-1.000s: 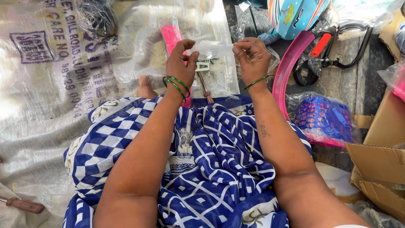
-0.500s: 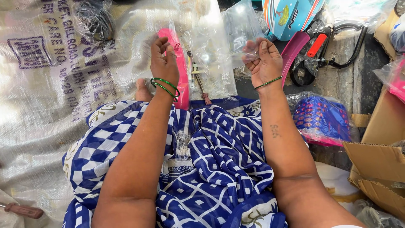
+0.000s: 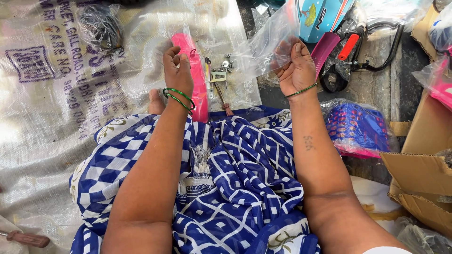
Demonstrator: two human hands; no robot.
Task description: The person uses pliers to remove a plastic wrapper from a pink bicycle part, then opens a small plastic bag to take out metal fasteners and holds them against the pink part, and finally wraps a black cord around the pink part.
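Observation:
My right hand [image 3: 295,66] is raised and pinches a clear plastic bag [image 3: 270,42] that hangs open to its left. My left hand [image 3: 177,68] hovers with fingers curled inward, just left of a pink plastic part [image 3: 197,70] lying on the sacking; whether it holds anything small I cannot tell. Between the hands, small metal brackets and screws [image 3: 219,70] lie on clear plastic sheet. Green bangles ring both wrists. My lap is covered with blue and white patterned cloth [image 3: 235,188].
A woven sack [image 3: 56,94] covers the floor at left, with a bagged coil of wire [image 3: 100,26] on it. A blue toy body [image 3: 320,16], a red-gripped handlebar [image 3: 351,44] and a magenta curved part [image 3: 325,49] lie beyond. Cardboard boxes [image 3: 423,174] stand right; a wrapped blue item [image 3: 355,127] nearby.
Both hands lifted from the metal parts and moved apart. The right hand raised the clear bag up and to the right; the left hand drew back beside the pink part.

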